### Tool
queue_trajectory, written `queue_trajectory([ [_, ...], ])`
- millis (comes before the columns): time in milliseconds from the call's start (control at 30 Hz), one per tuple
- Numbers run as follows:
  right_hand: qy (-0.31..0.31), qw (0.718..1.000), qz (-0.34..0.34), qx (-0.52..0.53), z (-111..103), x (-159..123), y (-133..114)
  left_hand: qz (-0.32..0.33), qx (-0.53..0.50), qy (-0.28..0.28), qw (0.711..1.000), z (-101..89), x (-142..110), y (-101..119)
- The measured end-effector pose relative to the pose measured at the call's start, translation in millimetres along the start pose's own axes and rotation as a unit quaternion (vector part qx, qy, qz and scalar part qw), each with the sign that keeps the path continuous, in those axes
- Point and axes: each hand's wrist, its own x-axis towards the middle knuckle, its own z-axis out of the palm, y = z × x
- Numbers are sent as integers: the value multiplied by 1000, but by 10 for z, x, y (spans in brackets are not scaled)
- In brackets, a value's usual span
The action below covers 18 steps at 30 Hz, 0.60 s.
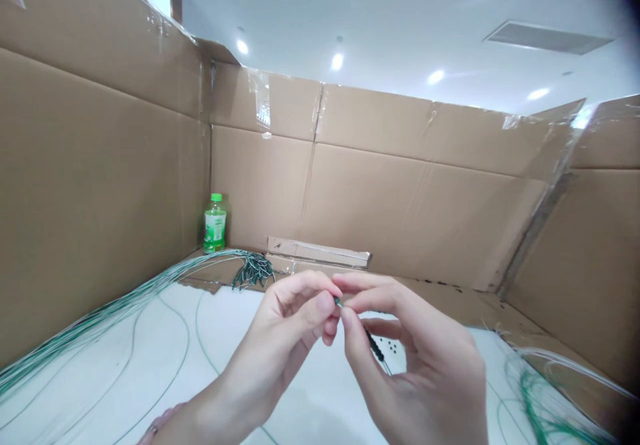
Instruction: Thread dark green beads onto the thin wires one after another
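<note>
Left hand: grip clenched, thumb and forefinger pinching the green tip of a thin beaded strand.

Right hand: grip clenched on the same strand from the opposite side; remaining fingers curled clear.

Strand position: held in the air between both hands, above the surface. Dark, glossy oval beads; fine pale wire trailing down-right. Opposed fingertip pinch apparently suited to so small a piece, steadying it from 2 sides.

Left bundle: long green-and-white wires, fanned and roughly parallel, converging on a cluster of dark beaded ends.

Right bundle: looser green-and-white wires, looped near the corner.

Surround: white glossy surface; taped corrugated cardboard walls; flat cardboard strip along the back wall; green-capped plastic bottle in the far corner.
</note>
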Motion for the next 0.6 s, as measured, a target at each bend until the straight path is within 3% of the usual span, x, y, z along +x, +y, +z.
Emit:
queue_trajectory([
  [600, 13, 1000, -4, -5, 3, -3, 10, 27, 32, -5, 999, 28, 15, 20],
])
